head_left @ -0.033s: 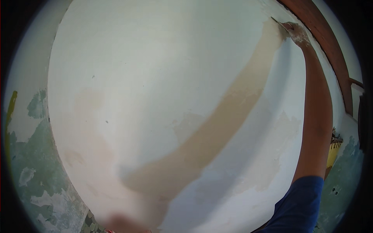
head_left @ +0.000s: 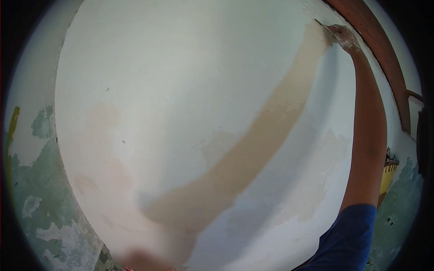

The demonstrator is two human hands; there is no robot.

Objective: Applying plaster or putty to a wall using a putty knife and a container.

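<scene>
My right arm stretches up along the right side, and my right hand, smeared with white, is at the upper right of the pale wall. Its fingers are closed on a thin flat scraper, seen nearly edge-on, whose blade lies at the wall surface. From under that hand a tan band runs diagonally down to the lower left; whether it is shadow or colour on the wall I cannot tell. My left hand cannot be made out. A blurred brownish shape shows at the lower edge.
Brown-red trim curves along the upper right, close beside my hand. Green, patchy wall with flaking white areas is on the left, and more green wall at the right. Behind my forearm shows a yellow thing.
</scene>
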